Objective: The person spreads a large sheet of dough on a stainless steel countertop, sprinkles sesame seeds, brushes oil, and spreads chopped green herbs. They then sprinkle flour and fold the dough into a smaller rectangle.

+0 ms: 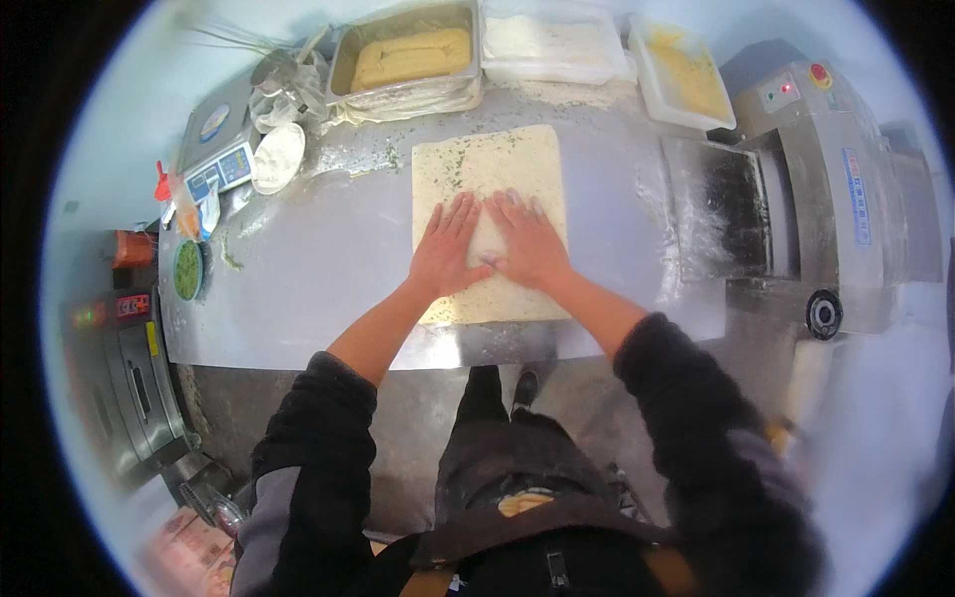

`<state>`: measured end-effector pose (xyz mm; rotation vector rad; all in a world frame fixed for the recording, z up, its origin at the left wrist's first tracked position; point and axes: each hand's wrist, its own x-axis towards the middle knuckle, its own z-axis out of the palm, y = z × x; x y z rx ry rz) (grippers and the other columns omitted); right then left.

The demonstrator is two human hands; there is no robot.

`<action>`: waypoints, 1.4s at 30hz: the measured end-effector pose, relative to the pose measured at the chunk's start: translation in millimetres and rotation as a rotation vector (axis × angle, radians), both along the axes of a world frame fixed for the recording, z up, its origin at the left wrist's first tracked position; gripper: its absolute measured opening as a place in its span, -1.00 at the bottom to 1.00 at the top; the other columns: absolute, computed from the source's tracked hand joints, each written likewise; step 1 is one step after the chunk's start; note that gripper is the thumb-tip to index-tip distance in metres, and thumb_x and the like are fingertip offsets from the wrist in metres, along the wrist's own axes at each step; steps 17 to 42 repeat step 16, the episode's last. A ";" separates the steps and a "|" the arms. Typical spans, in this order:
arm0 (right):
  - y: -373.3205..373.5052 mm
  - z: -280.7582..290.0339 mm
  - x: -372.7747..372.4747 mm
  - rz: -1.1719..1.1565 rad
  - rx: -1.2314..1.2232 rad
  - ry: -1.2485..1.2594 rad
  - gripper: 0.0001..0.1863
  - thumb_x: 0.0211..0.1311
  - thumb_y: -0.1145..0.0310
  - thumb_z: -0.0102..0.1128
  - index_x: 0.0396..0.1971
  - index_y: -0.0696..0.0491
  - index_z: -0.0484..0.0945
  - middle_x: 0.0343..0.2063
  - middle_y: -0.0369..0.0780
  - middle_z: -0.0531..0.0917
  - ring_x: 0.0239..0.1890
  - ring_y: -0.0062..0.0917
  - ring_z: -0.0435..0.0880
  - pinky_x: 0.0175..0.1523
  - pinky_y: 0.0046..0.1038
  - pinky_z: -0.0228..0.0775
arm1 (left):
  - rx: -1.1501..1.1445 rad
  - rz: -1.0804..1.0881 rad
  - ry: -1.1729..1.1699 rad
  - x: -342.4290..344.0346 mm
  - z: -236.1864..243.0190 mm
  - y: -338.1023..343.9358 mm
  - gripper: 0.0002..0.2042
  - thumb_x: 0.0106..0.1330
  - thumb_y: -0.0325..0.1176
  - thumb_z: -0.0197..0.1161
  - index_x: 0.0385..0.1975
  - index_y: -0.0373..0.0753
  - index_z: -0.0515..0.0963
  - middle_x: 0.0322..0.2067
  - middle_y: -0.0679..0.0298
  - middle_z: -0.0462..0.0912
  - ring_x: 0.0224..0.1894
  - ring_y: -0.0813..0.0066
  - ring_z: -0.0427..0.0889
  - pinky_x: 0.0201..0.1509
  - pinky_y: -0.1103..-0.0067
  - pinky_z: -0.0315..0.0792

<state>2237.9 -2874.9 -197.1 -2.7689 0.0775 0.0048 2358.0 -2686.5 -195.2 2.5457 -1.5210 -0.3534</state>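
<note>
A flat rectangular sheet of pale dough (487, 164) lies on the metal worktable (298, 269), flecked with chopped green bits, most of them toward its far part. Both my hands rest on its middle. My left hand (448, 244) lies palm down with the fingers stretched out, its thumb pointing inward. Beside it my right hand (529, 239) is also flat, fingers pointing away from me. The two thumbs come close together near the dough's centre. Neither hand holds anything.
At the back stand a metal tray of yellowish dough (413, 62), a white tub of flour (547, 45) and another tub (686, 80). On the left are a scale (219, 164), a white bowl (279, 159) and a bowl of chopped greens (188, 270). A metal machine (836, 199) stands right.
</note>
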 end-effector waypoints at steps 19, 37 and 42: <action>18.1 -7.5 -26.1 -0.217 -0.022 -0.132 0.04 0.35 -0.16 0.40 0.68 0.00 0.16 0.64 -0.06 0.21 0.73 -0.09 0.05 0.74 0.13 -0.17 | -0.124 0.202 -0.013 -43.6 -30.2 19.4 0.19 0.24 0.29 0.44 0.72 -0.23 -0.03 0.73 0.04 -0.06 0.77 0.12 -0.11 0.81 0.05 -0.25; 18.1 -7.5 -26.1 -0.217 -0.022 -0.132 0.04 0.35 -0.16 0.40 0.68 0.00 0.16 0.64 -0.06 0.21 0.73 -0.09 0.05 0.74 0.13 -0.17 | -0.124 0.202 -0.013 -43.6 -30.2 19.4 0.19 0.24 0.29 0.44 0.72 -0.23 -0.03 0.73 0.04 -0.06 0.77 0.12 -0.11 0.81 0.05 -0.25; 18.1 -7.5 -26.1 -0.217 -0.022 -0.132 0.04 0.35 -0.16 0.40 0.68 0.00 0.16 0.64 -0.06 0.21 0.73 -0.09 0.05 0.74 0.13 -0.17 | -0.124 0.202 -0.013 -43.6 -30.2 19.4 0.19 0.24 0.29 0.44 0.72 -0.23 -0.03 0.73 0.04 -0.06 0.77 0.12 -0.11 0.81 0.05 -0.25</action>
